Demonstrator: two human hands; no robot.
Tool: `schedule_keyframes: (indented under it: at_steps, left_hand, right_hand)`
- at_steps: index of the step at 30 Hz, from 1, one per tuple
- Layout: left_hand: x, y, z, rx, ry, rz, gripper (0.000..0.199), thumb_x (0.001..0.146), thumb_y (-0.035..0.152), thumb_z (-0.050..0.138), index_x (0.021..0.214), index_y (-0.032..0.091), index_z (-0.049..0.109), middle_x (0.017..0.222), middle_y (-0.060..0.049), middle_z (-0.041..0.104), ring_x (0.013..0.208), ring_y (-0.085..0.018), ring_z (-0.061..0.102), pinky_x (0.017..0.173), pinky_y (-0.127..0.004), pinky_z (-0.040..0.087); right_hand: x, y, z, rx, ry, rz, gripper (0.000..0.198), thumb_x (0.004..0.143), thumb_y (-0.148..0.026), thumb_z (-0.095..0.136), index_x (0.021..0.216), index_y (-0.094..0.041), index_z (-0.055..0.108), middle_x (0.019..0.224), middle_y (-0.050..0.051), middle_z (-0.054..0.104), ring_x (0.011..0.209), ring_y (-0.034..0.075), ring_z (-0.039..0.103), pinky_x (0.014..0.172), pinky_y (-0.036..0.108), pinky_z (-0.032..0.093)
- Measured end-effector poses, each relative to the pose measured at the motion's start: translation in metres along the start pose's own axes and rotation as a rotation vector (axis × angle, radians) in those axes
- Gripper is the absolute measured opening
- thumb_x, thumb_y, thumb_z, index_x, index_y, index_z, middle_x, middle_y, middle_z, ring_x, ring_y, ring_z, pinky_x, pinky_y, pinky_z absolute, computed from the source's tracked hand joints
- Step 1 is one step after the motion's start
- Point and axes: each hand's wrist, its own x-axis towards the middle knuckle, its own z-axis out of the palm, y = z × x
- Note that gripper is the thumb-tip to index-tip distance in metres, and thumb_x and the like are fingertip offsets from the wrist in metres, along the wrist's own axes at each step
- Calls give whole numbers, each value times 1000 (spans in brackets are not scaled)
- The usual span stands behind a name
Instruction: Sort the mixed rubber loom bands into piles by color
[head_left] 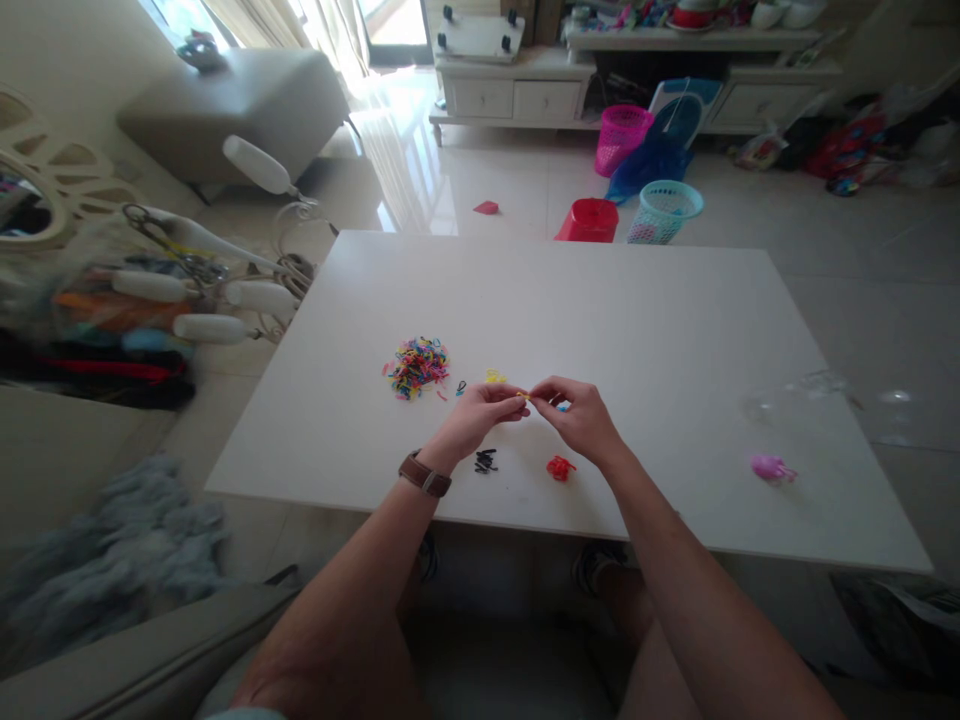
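Observation:
Over the white table [637, 310], my left hand [478, 414] and my right hand [576, 412] meet fingertip to fingertip. Between them they pinch a small yellow rubber band [524, 397]. A mixed heap of colourful rubber bands [418, 368] lies to the left of my left hand, with a few loose dark bands [461, 388] beside it. Yellow bands [495, 377] sit just behind my left fingers. Something blue [562, 407] shows under my right hand, mostly hidden. Nearer to me are a small group of black bands [485, 461] and a cluster of red bands [559, 468].
A pink object [770, 468] and a transparent item [817, 383] are at the table's right. Beyond the far edge stand a red bucket or stool [590, 219] and a light blue basket [667, 207]. A lamp with white shades [259, 165] stands left of the table.

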Motion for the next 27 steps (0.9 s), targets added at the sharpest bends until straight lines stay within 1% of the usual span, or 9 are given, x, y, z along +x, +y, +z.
schedule_keyframes:
  at_steps: [7,10,13,15,18,20,22,24,27]
  left_hand:
    - [0,-1,1,-11,5,-12,37,64,39,92,86,14,76,83,-7,76,77,-15,71,88,-34,56]
    - [0,-1,1,-17,10,-19,39,64,39,93,88,13,76,84,-8,76,77,-15,71,87,-33,57]
    - [0,0,4,-3,24,-1,39,67,39,91,93,14,76,86,-8,77,79,-16,72,87,-34,57]
    - [1,-1,6,-3,44,17,39,68,39,90,93,14,75,86,-9,77,79,-16,73,89,-35,57]
    - [2,-4,9,-25,89,34,39,66,40,91,90,14,74,84,-8,77,80,-17,73,91,-37,57]
    - [4,-6,10,-51,122,37,40,63,40,93,87,15,73,83,-7,77,80,-17,73,91,-37,57]
    - [5,-8,11,-79,146,46,40,61,40,94,85,15,74,83,-7,77,80,-17,73,91,-36,57]
    - [6,-8,12,-99,152,51,40,60,40,94,84,14,75,84,-7,77,81,-16,72,92,-36,57]
    - [8,-9,13,-96,144,46,39,61,40,93,85,14,76,85,-7,77,82,-17,72,94,-37,57]
  right_hand:
    - [0,-1,1,0,-3,37,12,88,-26,61,85,-20,70,79,1,72,74,15,67,71,26,52]
    - [0,-1,2,6,11,42,11,88,-27,61,85,-20,69,80,1,72,75,15,67,71,26,52]
    - [0,-2,2,-1,30,60,12,89,-29,60,86,-20,68,80,1,72,76,15,67,71,27,51]
    - [-1,-2,2,-5,42,76,13,89,-30,60,86,-20,68,79,2,72,76,16,67,71,27,51]
    - [-1,-1,2,22,68,96,14,89,-32,61,87,-20,67,80,2,72,75,16,68,70,27,52]
    - [-1,-2,4,72,89,109,16,88,-35,65,92,-20,66,83,3,73,75,16,68,70,27,53]
    - [-2,-2,6,126,90,123,23,83,-38,72,98,-21,66,87,3,73,76,16,68,70,27,55]
    - [-2,-1,9,134,80,125,27,80,-40,77,96,-21,66,85,2,73,75,16,68,69,28,55]
    - [-1,2,11,88,105,108,22,80,-39,76,88,-21,67,78,1,71,71,15,66,68,27,54]
